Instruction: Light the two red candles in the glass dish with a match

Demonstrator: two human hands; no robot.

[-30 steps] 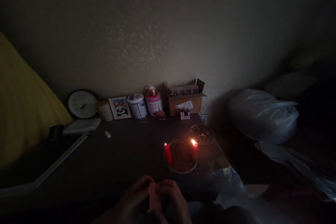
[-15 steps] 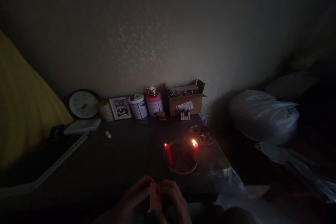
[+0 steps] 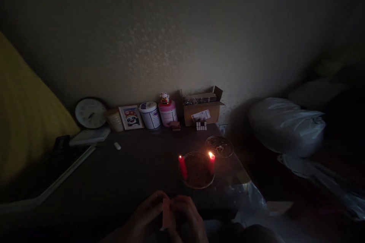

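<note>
Close in front of me, at the desk's near edge, my left hand (image 3: 148, 212) and my right hand (image 3: 188, 214) meet around a small pale matchbox (image 3: 166, 212). Fingers of both hands are closed on it, left and right; its far side is hidden by them. Just beyond stands a round glass dish (image 3: 199, 187) with a dark bottom. Two red candles stand in it: the left candle (image 3: 183, 169) shows a tiny glow at its wick, while the right candle (image 3: 211, 165) burns with a brighter flame.
A second glass dish (image 3: 230, 154) holds what look like used matches. Along the wall stand a clock (image 3: 90, 113), a panda picture (image 3: 131, 117), two tubs (image 3: 150, 115), a cardboard box (image 3: 201, 114) and small stacked boxes (image 3: 201, 125). Plastic bags (image 3: 285, 125) lie at right.
Hands and matchbox keep nearly the same place. The candle flames flicker slightly; nothing else has visibly moved.
</note>
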